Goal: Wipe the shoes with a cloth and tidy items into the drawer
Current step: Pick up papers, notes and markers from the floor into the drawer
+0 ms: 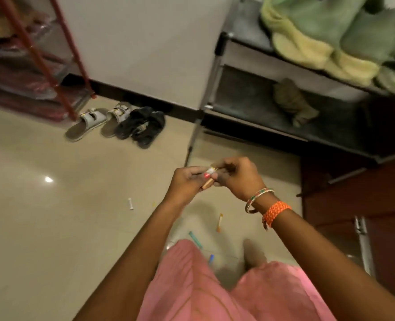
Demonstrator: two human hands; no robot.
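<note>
Both my hands meet in front of me over the tiled floor (41,228). My left hand (185,184) has its fingers curled round a small gold tube (207,183), which looks like a lipstick, though blur keeps me from being sure. My right hand (238,176), with bangles (257,199) and an orange thread band (275,213) on the wrist, pinches the far end of the same tube between fingertips and thumb.

On the floor near my pink skirt (192,286) lie small scattered items: a white tube (130,203) to the left, an orange stick (219,222), a teal pen (195,239) and a blue piece (211,259).

Far left, by the wall, stand a pair of grey buckled sandals (99,122) and, just beside them on the right, a pair of black sandals (143,127). On the dark rack (249,98) to the right, a crumpled olive cloth (293,103) sits on the lower shelf; green and yellow fluffy slippers (330,35) fill the shelf above. A brown drawer front (342,195) with a metal handle (360,225) is at the near right.
</note>
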